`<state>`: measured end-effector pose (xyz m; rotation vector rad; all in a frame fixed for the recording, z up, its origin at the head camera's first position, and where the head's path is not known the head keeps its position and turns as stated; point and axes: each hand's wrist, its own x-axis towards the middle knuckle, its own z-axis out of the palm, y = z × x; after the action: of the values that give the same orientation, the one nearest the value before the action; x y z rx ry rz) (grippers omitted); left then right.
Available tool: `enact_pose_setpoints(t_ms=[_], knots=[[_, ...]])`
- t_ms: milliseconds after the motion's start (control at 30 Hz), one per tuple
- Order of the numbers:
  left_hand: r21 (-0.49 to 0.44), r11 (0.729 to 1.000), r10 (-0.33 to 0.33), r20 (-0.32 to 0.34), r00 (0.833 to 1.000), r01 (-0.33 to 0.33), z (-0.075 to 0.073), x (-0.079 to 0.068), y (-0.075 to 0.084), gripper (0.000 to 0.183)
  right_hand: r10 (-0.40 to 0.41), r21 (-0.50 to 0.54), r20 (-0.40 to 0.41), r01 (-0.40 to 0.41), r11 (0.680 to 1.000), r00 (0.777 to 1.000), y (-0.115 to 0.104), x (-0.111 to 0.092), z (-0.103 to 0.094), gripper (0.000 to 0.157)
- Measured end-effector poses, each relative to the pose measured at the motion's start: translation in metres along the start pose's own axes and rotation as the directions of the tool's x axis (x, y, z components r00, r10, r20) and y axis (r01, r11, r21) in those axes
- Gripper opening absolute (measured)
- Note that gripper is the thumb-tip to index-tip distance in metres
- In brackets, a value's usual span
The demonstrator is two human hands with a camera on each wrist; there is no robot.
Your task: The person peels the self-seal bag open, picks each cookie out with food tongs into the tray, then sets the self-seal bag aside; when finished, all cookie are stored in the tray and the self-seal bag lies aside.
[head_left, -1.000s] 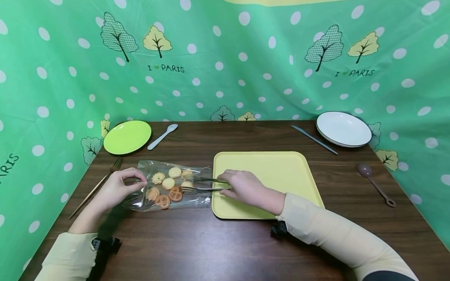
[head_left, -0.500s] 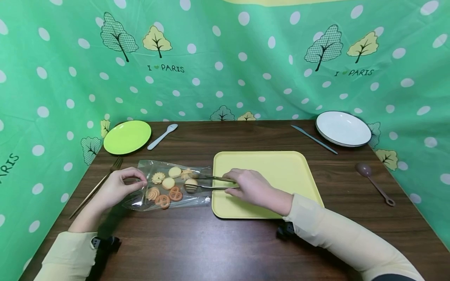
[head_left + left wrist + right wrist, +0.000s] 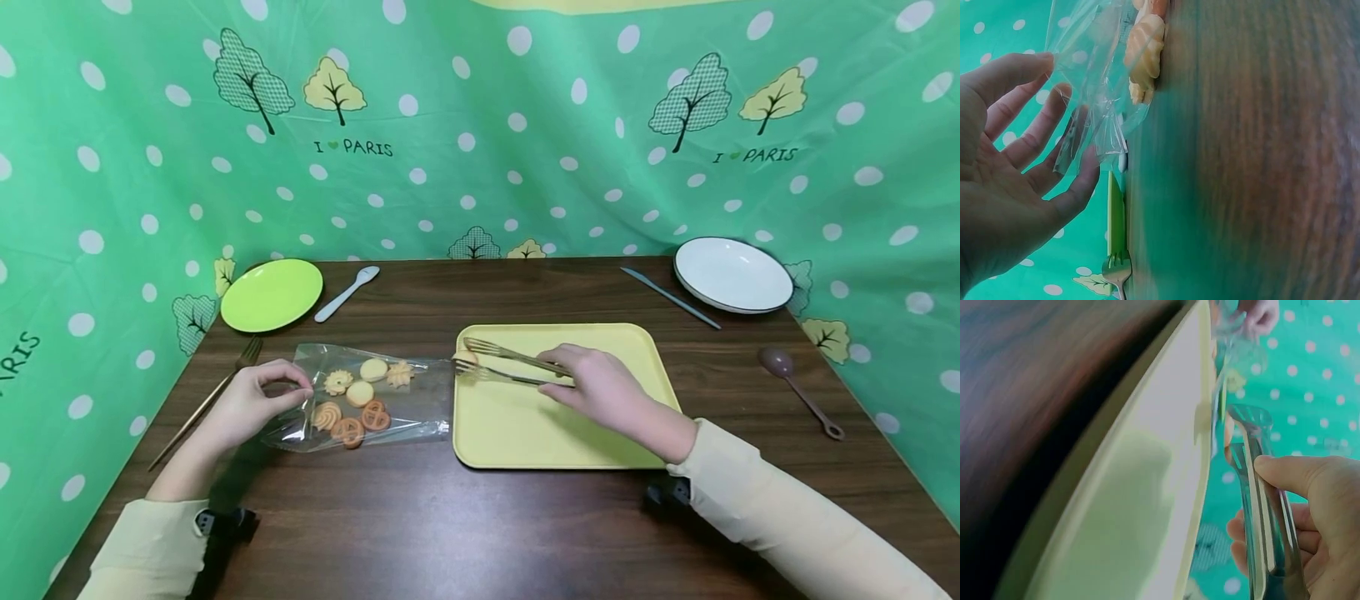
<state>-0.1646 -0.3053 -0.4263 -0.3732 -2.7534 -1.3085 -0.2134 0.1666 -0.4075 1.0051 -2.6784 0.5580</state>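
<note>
Between the thumb and fingers of my left hand (image 3: 251,406) the edge of a clear plastic bag (image 3: 431,392) is pinched. Inside the bag lie several cookies (image 3: 360,393), some round, some flower-shaped, and pretzel-shaped ones (image 3: 375,415). My right hand (image 3: 611,387) grips metal tongs (image 3: 517,355) with fork-like tips. A round cookie (image 3: 467,357) is held between those tips, over the left edge of the yellow tray (image 3: 562,437). In the right wrist view the thumb presses on the tongs (image 3: 1266,531), and the cookie (image 3: 1229,430) shows at their end.
A green plate (image 3: 272,295) and a pale blue spoon (image 3: 347,293) lie at the back left, a bronze fork (image 3: 198,408) beside the left hand. At the right are a blue knife (image 3: 670,298), a white plate (image 3: 733,275) and a brown spoon (image 3: 801,394).
My right hand has moved right, drawing the tongs out of the bag with a round cookie between their tips, to above the tray. My left hand stays at the bag's edge.
</note>
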Motion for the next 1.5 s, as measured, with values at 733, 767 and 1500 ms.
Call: enact_pose_setpoints(t_ms=[733,767,1500], knots=[[0.01,1.0,-0.013,-0.004,1.0,0.013,0.002,0.001,-0.002,0.01,0.047,0.024,0.035,-0.048,0.999,0.998,0.01,0.0,0.0,0.04],[0.011,1.0,-0.012,-0.004,1.0,0.012,0.001,0.002,-0.002,0.01,0.026,0.032,0.037,-0.027,0.999,0.999,0.004,0.001,0.0,0.038],[0.042,0.999,-0.014,-0.067,0.998,0.017,0.004,0.001,0.0,0.006,-0.04,-0.07,0.155,0.051,0.996,0.987,-0.063,0.042,0.039,0.045]])
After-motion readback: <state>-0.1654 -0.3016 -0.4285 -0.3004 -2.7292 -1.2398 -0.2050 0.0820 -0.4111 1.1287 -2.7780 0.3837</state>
